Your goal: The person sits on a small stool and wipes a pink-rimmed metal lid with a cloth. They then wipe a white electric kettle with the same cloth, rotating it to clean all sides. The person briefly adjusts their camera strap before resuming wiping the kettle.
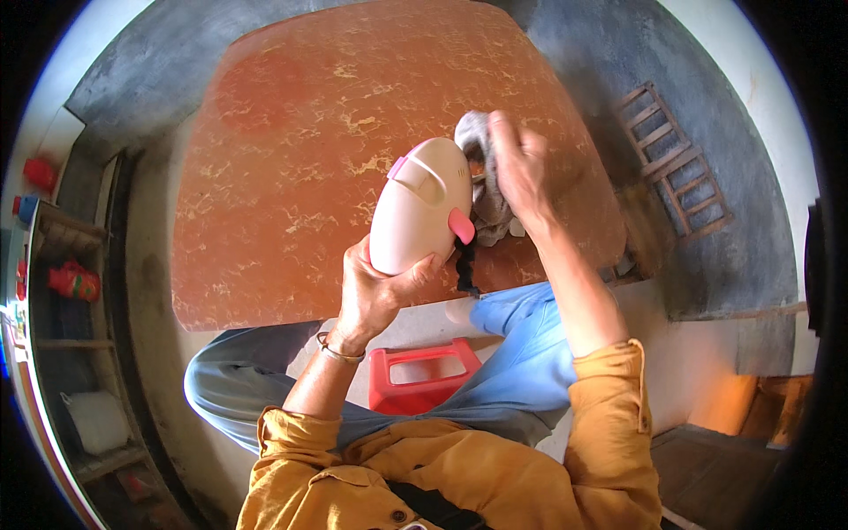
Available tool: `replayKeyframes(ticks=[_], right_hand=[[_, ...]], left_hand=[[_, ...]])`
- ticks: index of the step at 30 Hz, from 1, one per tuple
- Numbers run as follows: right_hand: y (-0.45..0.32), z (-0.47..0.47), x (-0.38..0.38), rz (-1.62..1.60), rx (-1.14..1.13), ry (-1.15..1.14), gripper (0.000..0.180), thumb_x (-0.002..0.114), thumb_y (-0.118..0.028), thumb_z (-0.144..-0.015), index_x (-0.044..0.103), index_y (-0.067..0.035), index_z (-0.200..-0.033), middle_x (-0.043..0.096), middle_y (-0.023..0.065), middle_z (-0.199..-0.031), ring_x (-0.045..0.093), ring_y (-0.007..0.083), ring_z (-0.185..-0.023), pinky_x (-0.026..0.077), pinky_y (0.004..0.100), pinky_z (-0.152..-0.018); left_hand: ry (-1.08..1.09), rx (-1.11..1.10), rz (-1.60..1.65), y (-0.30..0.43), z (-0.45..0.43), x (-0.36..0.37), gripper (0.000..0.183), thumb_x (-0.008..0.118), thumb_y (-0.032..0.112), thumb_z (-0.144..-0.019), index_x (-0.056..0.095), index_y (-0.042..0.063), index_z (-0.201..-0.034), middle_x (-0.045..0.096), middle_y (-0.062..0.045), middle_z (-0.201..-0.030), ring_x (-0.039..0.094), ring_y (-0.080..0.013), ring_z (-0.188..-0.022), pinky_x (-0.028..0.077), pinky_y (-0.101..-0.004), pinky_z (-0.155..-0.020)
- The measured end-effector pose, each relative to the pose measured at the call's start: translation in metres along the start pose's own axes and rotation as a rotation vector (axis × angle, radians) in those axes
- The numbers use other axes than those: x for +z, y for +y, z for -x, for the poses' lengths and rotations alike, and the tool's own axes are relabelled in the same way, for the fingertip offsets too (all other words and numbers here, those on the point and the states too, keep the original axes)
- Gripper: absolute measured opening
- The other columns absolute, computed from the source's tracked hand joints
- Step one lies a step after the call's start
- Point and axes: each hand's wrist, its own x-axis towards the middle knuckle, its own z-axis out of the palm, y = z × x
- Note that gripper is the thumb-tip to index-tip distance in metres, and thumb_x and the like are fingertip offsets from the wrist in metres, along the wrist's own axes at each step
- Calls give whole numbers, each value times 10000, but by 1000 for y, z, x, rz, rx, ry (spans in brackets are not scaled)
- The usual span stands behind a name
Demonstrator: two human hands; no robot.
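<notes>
My left hand [381, 288] grips the lower end of a white oval plastic appliance [421, 205] with pink parts, held tilted over the table. What kind of appliance it is, I cannot tell. A black coiled cord or strap [466, 265] hangs beside its lower right side. My right hand [520, 162], slightly blurred, holds a crumpled grey cloth [487, 179] just right of the appliance. Part of the cloth hangs below my fingers near the appliance's pink tab [462, 226]. Beneath both hands lies the reddish-brown marbled tabletop [285, 199].
A red plastic stool [424, 394] stands between my legs, below the table's near edge. At the left is an open shelf [73, 344] with a red packet [74, 281] and a white container [98, 422]. A wooden ladder-like frame [676, 162] is at the right.
</notes>
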Motion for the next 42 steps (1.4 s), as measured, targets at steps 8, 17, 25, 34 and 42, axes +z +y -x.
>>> replayKeyframes(ticks=[8, 17, 25, 34, 42], right_hand=[[-69, 38, 38, 659, -761, -299, 202, 553, -239, -902, 686, -96, -958, 641, 82, -1068, 573, 291, -1024, 465, 405, -890], [26, 3, -1, 164, 247, -165, 506, 478, -409, -933, 581, 14, -675, 499, 10, -548, 466, 88, -570, 381, 300, -517], [-61, 24, 27, 474, -792, -316, 202, 582, -262, -886, 683, -88, -872, 655, 81, -981, 567, 294, -979, 476, 427, -820], [-20, 12, 0, 48, 239, -263, 437, 413, -372, -965, 637, -6, -886, 616, 18, -790, 543, 109, -757, 454, 305, -679], [-47, 0, -11, 316, -215, -461, 311, 526, -274, -911, 644, -6, -806, 614, 95, -693, 557, 188, -633, 446, 318, -595]], left_hand=[[-93, -151, 48, 12, 5, 4, 323, 777, 124, -766, 613, -13, -1007, 670, -43, -930, 601, -77, -838, 516, -244, -730], [34, -62, 49, -10, 7, -2, 370, 770, 106, -754, 608, -35, -1055, 666, -62, -957, 603, -103, -852, 508, -259, -766], [-23, -91, 21, -2, 8, 9, 338, 765, 92, -761, 611, -37, -1034, 672, -61, -944, 608, -89, -839, 513, -258, -762], [4, -15, -103, -12, 11, 10, 370, 774, 113, -765, 607, -58, -1047, 677, -63, -923, 602, -80, -829, 518, -256, -749], [-127, 37, 15, 15, -2, -9, 497, 789, 131, -748, 548, -34, -1150, 635, -80, -1005, 593, -117, -922, 505, -283, -816]])
